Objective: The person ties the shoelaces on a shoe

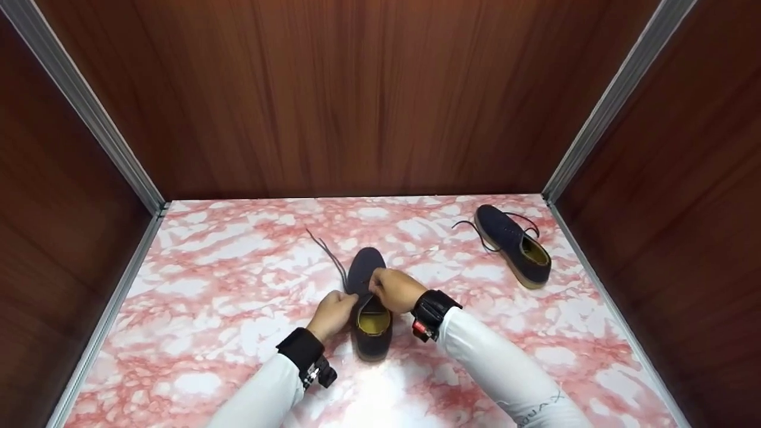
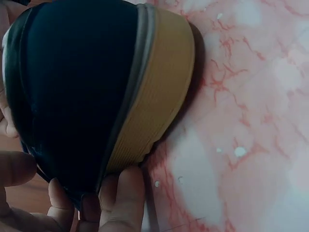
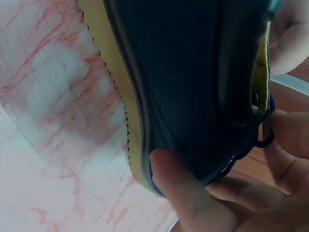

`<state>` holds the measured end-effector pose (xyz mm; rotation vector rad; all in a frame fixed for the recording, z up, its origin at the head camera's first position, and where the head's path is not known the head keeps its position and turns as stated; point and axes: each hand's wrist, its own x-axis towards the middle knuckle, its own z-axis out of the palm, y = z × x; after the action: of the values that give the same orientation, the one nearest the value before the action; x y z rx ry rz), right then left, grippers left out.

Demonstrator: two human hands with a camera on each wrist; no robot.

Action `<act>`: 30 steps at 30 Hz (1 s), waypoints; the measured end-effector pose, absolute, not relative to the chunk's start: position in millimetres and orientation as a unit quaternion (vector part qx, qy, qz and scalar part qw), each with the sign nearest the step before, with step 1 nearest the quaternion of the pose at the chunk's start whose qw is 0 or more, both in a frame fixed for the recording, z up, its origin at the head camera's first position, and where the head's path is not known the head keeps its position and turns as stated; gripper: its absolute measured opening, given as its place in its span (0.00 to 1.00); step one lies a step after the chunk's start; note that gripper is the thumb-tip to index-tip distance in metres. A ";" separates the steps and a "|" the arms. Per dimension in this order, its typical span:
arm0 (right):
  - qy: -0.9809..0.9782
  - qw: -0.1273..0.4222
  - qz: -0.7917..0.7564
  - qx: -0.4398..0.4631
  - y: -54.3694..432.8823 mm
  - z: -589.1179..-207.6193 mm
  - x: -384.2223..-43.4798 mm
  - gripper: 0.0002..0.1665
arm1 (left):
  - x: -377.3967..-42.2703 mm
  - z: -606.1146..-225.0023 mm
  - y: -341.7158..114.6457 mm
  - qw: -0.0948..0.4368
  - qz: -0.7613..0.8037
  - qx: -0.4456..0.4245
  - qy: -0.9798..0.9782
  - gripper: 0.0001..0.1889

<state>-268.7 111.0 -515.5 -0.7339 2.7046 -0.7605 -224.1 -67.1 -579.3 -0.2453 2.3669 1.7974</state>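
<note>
A dark navy shoe (image 1: 367, 266) with a tan sole stands upright on the surface, its toe away from me and its yellow lining showing. My left hand (image 1: 331, 312) grips its left side near the lacing; in the left wrist view, fingertips (image 2: 124, 186) press against the upper and sole edge. From the right, my right hand (image 1: 399, 289) pinches the shoelace (image 3: 263, 143) at the top of the lacing, while another finger (image 3: 169, 169) touches the shoe's side. Loose lace ends (image 1: 330, 254) trail to the far left of the shoe. The hands partly hide the eyelets.
A matching navy shoe (image 1: 502, 230) lies at the far right, its loose laces (image 1: 479, 236) spread to both sides. Brown wood-grain panels (image 1: 357, 101) with grey metal edging enclose the red-and-white marbled surface (image 1: 226, 261) at the back and sides.
</note>
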 end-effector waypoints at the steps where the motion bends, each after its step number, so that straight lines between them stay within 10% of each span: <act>1: 0.925 0.122 -0.261 -0.247 111.5 -515.8 -269.3 0.08 | -224.2 -579.5 -67.2 0.071 0.591 -0.080 0.800 0.13; 17: 0.905 0.164 -0.286 -0.268 125.6 -522.5 -281.0 0.30 | -226.2 -579.0 -65.3 0.073 0.588 -0.086 0.801 0.12; 30: 0.885 0.130 -0.378 -0.237 140.1 -509.5 -286.0 0.18 | -233.3 -579.7 -70.3 0.143 0.628 -0.134 0.753 0.17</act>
<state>-286.0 140.1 -509.5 -0.6888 2.5732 -1.0988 -233.3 -70.3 -579.7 -0.3862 2.1727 1.8096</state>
